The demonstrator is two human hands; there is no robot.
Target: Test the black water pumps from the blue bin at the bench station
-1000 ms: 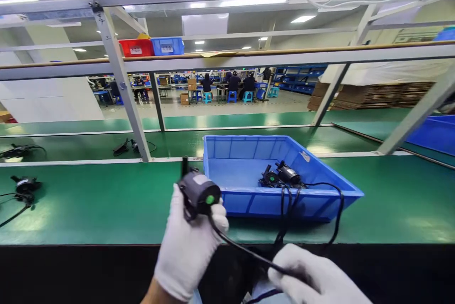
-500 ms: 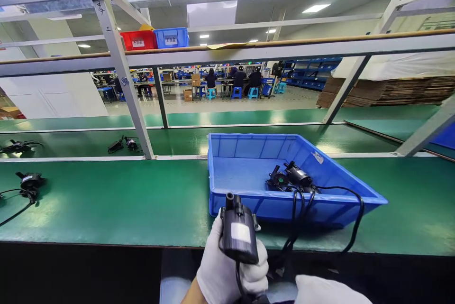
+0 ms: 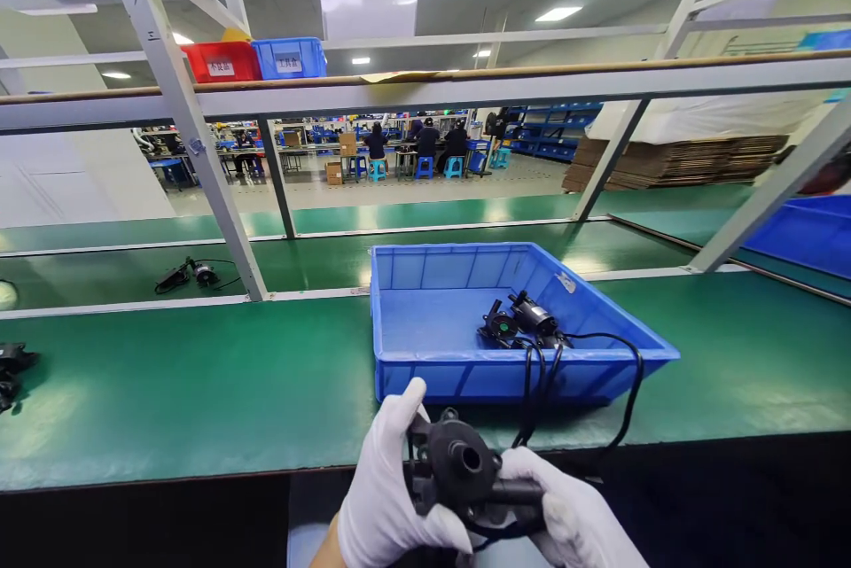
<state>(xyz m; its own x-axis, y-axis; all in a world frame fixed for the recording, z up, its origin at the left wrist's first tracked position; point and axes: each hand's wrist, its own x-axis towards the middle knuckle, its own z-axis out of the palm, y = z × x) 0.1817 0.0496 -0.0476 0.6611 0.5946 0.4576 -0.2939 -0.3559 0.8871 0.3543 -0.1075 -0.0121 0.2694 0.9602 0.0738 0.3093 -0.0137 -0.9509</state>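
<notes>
A black water pump point(image 3: 458, 466) is held up in front of the table's near edge, its round inlet port facing me. My left hand point(image 3: 386, 479), in a white glove, wraps around its left side with the thumb underneath. From the right, my gloved right hand point(image 3: 565, 501) grips the pump's side pipe. Just beyond stands a blue plastic bin point(image 3: 425, 369). Inside it, toward the right, lie more black pumps point(image 3: 532, 315), and their black cables point(image 3: 635, 391) hang over the front rim.
The green table point(image 3: 199, 382) runs across the view. More black parts point(image 3: 13, 369) lie at the far left, and another pump with cable point(image 3: 199, 274) sits behind the grey post point(image 3: 213, 178). Red point(image 3: 222, 63) and blue point(image 3: 289, 60) boxes stand on the shelf above. People sit far off.
The pump has turned so its round inlet face shows instead of its labelled body. My right hand has come up from the lower right onto the pump. The view has shifted to the right.
</notes>
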